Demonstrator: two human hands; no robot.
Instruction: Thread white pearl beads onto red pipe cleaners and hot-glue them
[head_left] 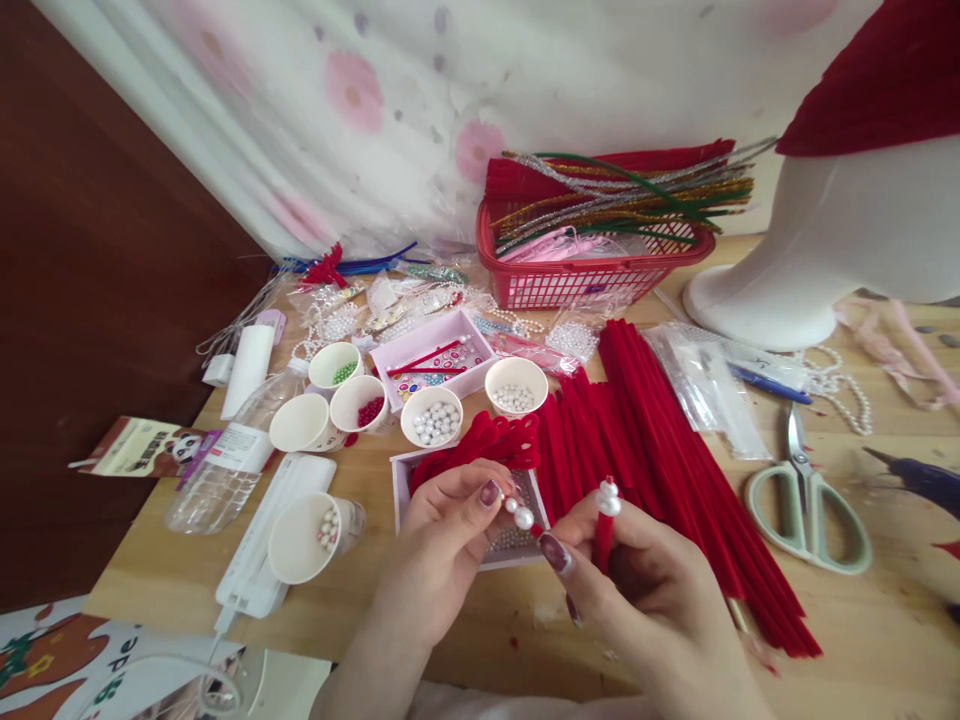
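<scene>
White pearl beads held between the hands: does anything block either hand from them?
Nothing visible does. The left hand is at one end of the white pearl beads, the right hand at the other, its upright bead-tipped red stem off to the right. The lilac box lies below.

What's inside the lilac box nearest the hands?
In the box: red fuzzy loops toward the far side, small pale beads nearer. The left hand covers the near-left part; contents there can't be seen.

craft workspace | wooden table [161,580] | bead cups [289,545] | red pipe cleaners [660,450] | scissors [802,472]
</scene>
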